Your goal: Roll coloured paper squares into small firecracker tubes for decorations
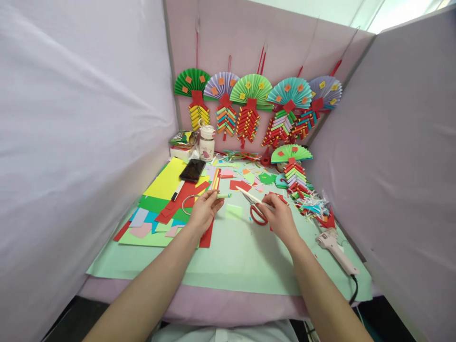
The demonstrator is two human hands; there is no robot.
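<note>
My left hand [204,209] is closed on a thin green rolled paper tube [221,195] that points to the right. My right hand [280,217] grips red-handled scissors [253,205], whose cream blades point up and left toward the tube's tip. Between the hands a small light green paper square [234,211] lies on the pale green mat [235,256]. Both forearms reach in from the bottom edge.
A stack of coloured paper sheets [160,204] with a black phone [192,170] lies at the left. A glue gun [335,247] lies at the right edge. Finished paper fan decorations [249,102] hang on the back wall; another [292,166] lies on the table amid scraps. A jar [207,142] stands behind.
</note>
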